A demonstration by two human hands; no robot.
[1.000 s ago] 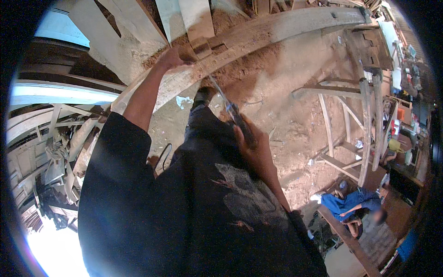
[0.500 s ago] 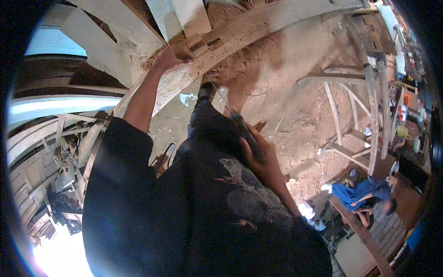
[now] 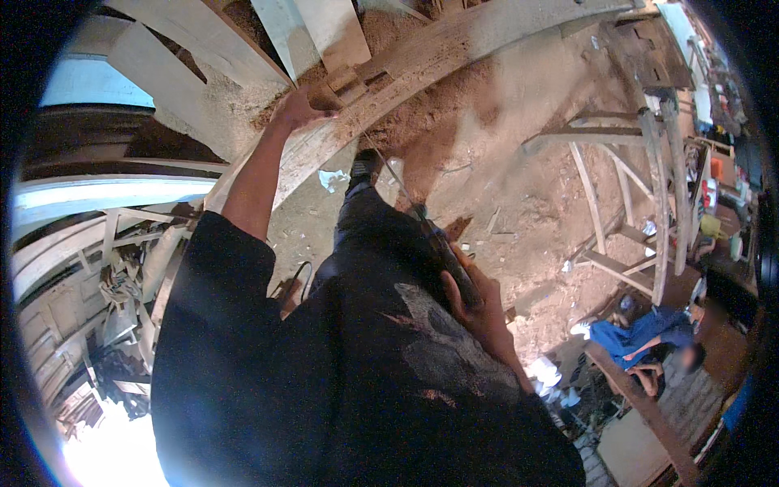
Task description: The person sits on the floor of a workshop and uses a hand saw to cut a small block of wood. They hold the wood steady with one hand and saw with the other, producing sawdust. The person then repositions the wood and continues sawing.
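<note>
Gripping a slender, dark-handled saw (image 3: 438,246), right fingers (image 3: 469,264) wrapped, left fingers (image 3: 323,115), hold unclear

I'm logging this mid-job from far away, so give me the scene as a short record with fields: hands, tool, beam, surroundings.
Left hand: on the wooden beam, fingers partly hidden
Right hand: closed around the dark handle of a long-bladed tool
Blade: slants up and left toward the beam's near edge; contact cannot be told
Beam: runs from lower left to upper right
Right side: wooden frame on the dirt floor
Lower right: another person in blue
</note>
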